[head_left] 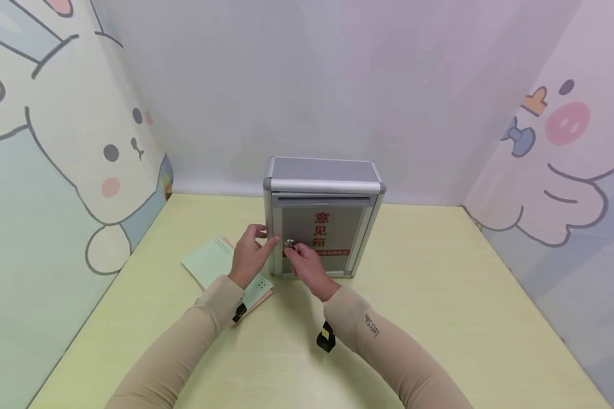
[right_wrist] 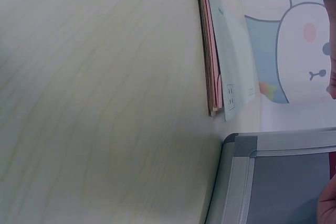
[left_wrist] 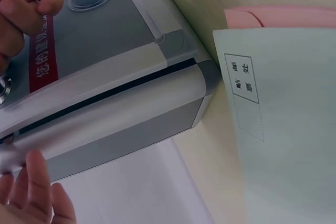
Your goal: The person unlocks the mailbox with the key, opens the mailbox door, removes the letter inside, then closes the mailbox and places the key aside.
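Note:
A grey metal suggestion box [head_left: 324, 169] with silver edges and red characters stands upright on the table. At the left of its front door is a round lock [head_left: 289, 242]. My right hand [head_left: 313, 269] pinches a small key at the lock, mostly hidden by the fingers. Beside the box's left edge is my left hand [head_left: 252, 255], thumb at the front frame and fingers along the side. In the left wrist view, a dark gap [left_wrist: 110, 94] runs between the door's edge and the box frame, close to the left fingertips [left_wrist: 37, 163].
Left of the box lies a stack of envelopes [head_left: 210, 264], pale green on top with pink ones beneath. The light wooden table [head_left: 430, 318] extends right and forward. Cartoon-printed curtains [head_left: 117, 187] enclose its back and sides. Black straps [head_left: 326, 339] hang from both wrists.

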A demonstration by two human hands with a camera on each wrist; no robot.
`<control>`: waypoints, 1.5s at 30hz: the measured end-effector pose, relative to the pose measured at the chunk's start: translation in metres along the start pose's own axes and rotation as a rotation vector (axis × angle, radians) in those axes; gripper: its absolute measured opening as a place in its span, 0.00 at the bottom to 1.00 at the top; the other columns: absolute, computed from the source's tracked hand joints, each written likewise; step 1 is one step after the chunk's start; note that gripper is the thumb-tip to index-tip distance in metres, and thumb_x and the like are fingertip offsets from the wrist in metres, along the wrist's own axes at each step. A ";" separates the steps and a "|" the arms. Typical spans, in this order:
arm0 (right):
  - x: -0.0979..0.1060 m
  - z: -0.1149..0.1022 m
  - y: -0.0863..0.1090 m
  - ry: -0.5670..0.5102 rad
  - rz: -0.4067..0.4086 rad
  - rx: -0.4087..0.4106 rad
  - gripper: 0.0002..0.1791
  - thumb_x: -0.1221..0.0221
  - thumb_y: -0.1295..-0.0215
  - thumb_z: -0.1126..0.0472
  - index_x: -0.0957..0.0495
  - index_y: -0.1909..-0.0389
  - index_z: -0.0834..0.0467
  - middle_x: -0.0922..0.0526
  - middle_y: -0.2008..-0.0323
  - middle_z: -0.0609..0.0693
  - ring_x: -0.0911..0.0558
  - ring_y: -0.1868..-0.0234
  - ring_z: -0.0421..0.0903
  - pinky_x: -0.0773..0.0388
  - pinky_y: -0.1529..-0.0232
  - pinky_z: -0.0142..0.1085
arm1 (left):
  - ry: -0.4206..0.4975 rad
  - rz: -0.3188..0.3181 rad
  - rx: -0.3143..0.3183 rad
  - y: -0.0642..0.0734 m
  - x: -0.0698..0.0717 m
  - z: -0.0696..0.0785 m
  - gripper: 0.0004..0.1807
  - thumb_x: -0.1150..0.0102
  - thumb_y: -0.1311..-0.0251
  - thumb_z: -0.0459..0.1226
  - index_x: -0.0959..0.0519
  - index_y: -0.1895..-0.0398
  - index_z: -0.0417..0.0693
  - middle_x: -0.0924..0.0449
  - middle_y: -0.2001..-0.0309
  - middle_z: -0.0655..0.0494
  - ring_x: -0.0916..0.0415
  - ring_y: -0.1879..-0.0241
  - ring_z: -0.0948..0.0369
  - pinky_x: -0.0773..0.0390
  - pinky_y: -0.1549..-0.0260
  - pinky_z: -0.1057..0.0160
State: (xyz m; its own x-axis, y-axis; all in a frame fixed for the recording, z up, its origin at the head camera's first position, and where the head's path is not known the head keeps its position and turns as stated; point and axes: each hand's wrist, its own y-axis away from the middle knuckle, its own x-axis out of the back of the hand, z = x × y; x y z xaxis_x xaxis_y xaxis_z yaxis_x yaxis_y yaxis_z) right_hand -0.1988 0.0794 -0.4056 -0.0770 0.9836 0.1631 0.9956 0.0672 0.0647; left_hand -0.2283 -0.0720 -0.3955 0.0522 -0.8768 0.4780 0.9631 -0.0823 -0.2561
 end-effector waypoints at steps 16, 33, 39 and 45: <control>-0.001 -0.002 -0.002 -0.019 0.003 -0.002 0.15 0.51 0.27 0.55 0.36 0.75 0.56 0.35 0.85 0.46 0.37 0.82 0.41 0.38 0.77 0.33 | 0.009 0.027 -0.028 -0.004 -0.002 -0.003 0.25 0.39 0.38 0.43 0.29 0.45 0.34 0.21 0.53 0.37 0.25 0.67 0.51 0.27 0.71 0.60; -0.010 -0.002 -0.001 -0.058 0.098 -0.036 0.13 0.52 0.27 0.57 0.35 0.73 0.56 0.37 0.84 0.46 0.38 0.82 0.41 0.40 0.78 0.33 | 0.059 0.050 -0.008 -0.004 -0.004 -0.008 0.24 0.35 0.41 0.43 0.27 0.48 0.35 0.20 0.56 0.37 0.32 0.72 0.56 0.32 0.73 0.62; -0.011 -0.003 -0.002 -0.040 0.113 -0.026 0.14 0.53 0.27 0.56 0.36 0.74 0.56 0.36 0.85 0.45 0.38 0.83 0.41 0.40 0.79 0.32 | 0.051 0.066 -0.014 -0.005 -0.004 -0.008 0.23 0.35 0.42 0.42 0.26 0.50 0.35 0.19 0.57 0.37 0.32 0.71 0.55 0.33 0.72 0.62; -0.008 -0.004 -0.001 -0.025 0.095 -0.016 0.16 0.52 0.27 0.56 0.37 0.76 0.55 0.37 0.85 0.45 0.38 0.83 0.41 0.40 0.78 0.33 | 0.038 0.057 -0.044 -0.007 -0.004 -0.010 0.21 0.35 0.41 0.42 0.26 0.52 0.35 0.19 0.56 0.37 0.33 0.71 0.54 0.33 0.72 0.62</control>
State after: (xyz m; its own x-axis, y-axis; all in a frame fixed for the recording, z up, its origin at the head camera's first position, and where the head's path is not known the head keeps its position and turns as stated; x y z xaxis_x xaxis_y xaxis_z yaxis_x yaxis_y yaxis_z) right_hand -0.1997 0.0707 -0.4035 0.0188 0.9893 0.1448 0.9974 -0.0286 0.0657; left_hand -0.2376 -0.0724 -0.4043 0.0956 -0.8981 0.4292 0.9464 -0.0516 -0.3189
